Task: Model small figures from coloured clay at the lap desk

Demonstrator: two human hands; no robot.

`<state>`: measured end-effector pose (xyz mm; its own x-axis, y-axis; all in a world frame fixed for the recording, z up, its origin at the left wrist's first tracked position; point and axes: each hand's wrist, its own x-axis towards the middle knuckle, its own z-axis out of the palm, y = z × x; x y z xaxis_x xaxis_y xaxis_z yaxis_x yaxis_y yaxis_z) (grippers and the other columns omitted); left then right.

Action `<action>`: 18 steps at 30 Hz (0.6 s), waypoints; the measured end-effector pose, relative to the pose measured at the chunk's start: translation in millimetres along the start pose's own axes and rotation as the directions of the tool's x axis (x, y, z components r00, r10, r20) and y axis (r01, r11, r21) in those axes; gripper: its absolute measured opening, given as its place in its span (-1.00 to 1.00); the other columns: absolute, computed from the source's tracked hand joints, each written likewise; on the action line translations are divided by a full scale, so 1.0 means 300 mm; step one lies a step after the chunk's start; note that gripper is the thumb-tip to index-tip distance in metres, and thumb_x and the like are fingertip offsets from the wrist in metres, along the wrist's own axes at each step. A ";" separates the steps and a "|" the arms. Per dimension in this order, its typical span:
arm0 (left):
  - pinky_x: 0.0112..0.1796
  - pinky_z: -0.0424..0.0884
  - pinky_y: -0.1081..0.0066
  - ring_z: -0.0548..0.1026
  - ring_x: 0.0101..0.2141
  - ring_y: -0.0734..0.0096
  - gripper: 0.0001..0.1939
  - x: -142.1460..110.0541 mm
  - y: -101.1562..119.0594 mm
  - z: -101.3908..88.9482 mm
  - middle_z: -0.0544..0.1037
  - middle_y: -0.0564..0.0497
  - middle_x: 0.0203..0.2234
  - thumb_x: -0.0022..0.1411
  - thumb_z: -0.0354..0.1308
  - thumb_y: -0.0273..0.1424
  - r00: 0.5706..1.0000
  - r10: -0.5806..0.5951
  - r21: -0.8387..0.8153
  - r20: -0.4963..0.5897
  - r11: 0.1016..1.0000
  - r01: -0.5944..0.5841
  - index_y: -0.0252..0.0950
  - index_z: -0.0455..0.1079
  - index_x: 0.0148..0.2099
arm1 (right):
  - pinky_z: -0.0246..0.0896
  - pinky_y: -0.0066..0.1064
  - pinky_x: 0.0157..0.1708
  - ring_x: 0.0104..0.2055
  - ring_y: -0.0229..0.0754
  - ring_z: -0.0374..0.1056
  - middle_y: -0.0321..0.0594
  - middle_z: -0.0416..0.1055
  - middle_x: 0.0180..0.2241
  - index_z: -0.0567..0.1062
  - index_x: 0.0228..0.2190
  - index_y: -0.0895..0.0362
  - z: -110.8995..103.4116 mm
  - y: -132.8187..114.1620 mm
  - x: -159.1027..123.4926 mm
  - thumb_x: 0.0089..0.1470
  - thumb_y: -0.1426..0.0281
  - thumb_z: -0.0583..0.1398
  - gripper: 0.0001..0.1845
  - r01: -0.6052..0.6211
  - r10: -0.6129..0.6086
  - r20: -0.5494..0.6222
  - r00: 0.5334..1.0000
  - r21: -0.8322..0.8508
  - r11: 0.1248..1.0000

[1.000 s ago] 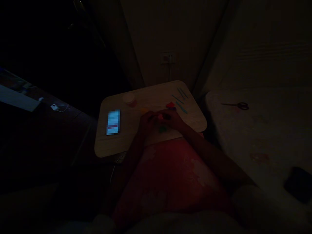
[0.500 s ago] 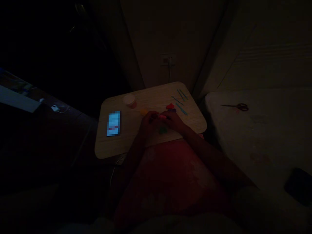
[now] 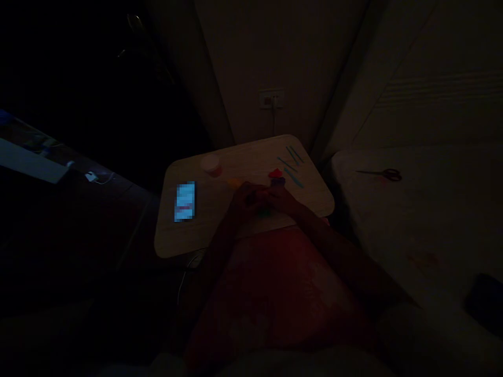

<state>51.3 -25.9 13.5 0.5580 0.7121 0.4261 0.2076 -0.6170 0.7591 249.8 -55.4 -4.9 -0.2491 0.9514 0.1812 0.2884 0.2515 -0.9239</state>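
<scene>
My left hand (image 3: 245,199) and my right hand (image 3: 283,199) meet over the near side of a small wooden table (image 3: 212,228). Their curled fingers press together around a piece of pink modelling clay, now almost wholly covered by them. Just below the fingers lies a green lump (image 3: 264,211), partly hidden. A yellow-orange lump (image 3: 234,182) is beside my left hand. Beyond my right hand sit a red lump (image 3: 275,173) and a dark purple lump (image 3: 278,181). The dim light blurs the finger detail.
Blue modelling tools (image 3: 294,178) lie at the table's right. A lidded tub (image 3: 211,164) stands at the back left, and a lit phone (image 3: 184,201) rests at the left. Scissors (image 3: 389,174) lie on a pale surface to the right. A wall socket (image 3: 271,99) holds a plug.
My fingers have closed further over the pink clay, which showed between them before. The whole view has shifted slightly; the things on the table stay in place.
</scene>
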 end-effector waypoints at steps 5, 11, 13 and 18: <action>-0.17 0.44 0.28 0.49 -0.23 0.28 -0.73 0.007 0.000 0.000 0.54 -0.04 -0.29 0.35 0.30 -0.12 0.996 -0.050 0.009 -0.079 0.999 0.050 -0.22 0.62 -0.15 | 0.15 -0.41 -0.43 -0.45 -0.22 0.33 -0.19 0.51 -0.50 0.59 -0.49 0.16 0.009 -0.004 0.000 0.20 -0.26 0.14 -0.26 -0.053 0.054 -0.010 0.998 0.063 0.997; -0.21 0.41 0.34 0.47 -0.28 0.34 -0.69 0.003 0.009 -0.003 0.54 -0.02 -0.30 0.38 0.26 -0.09 0.986 -0.102 -0.028 -0.134 0.995 0.099 -0.24 0.54 -0.21 | 0.21 -0.40 -0.38 -0.38 -0.20 0.35 -0.21 0.52 -0.45 0.60 -0.42 0.15 -0.001 -0.039 -0.004 0.21 -0.24 0.17 -0.31 -0.020 0.022 -0.024 0.999 0.091 0.996; -0.25 0.40 0.36 0.46 -0.30 0.35 -0.66 0.000 0.014 -0.003 0.53 0.00 -0.33 0.35 0.28 -0.05 0.981 -0.136 -0.045 -0.137 0.990 0.131 -0.24 0.50 -0.22 | 0.20 -0.40 -0.37 -0.38 -0.21 0.33 -0.23 0.49 -0.45 0.59 -0.42 0.14 -0.004 -0.050 -0.005 0.22 -0.21 0.18 -0.34 -0.004 0.006 -0.025 1.000 0.098 0.995; -0.39 0.31 0.43 0.37 -0.42 0.43 -0.59 -0.004 0.017 0.004 0.45 0.08 -0.45 0.35 0.27 0.02 0.974 -0.213 -0.117 -0.082 0.972 0.203 -0.23 0.40 -0.26 | 0.15 -0.40 -0.40 -0.40 -0.22 0.27 -0.29 0.41 -0.48 0.50 -0.43 0.12 -0.004 -0.047 -0.003 0.23 -0.13 0.21 -0.44 -0.006 0.012 -0.065 0.998 0.091 0.996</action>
<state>52.5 -30.3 16.2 0.4329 0.8522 0.2940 0.2207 -0.4164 0.8820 247.2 -59.4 8.3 -0.1848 0.9639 0.1915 0.2046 0.2283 -0.9518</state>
